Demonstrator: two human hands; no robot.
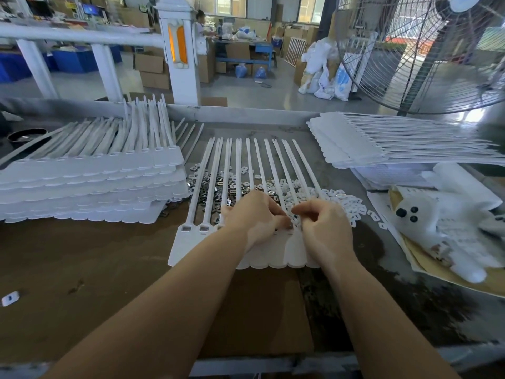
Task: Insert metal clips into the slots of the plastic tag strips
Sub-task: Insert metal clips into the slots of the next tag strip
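Note:
A white plastic tag strip [191,247] with several long tails lies flat in front of me, its slotted heads toward me. Loose metal clips [218,187] lie under the tails on the left, and white plastic clips [344,201] are heaped on the right. My left hand [254,217] rests on the strip's heads with its fingers curled down onto them. My right hand [319,228] is beside it, fingertips pinched together over a slot; a small clip seems held between the two hands, mostly hidden by the fingers.
A tall stack of tag strips [82,187] stands at the left, another stack [382,140] at the back right. A white glove and papers [437,228] lie at the right. A small white piece [11,298] lies at the near left. A large fan [423,50] stands behind.

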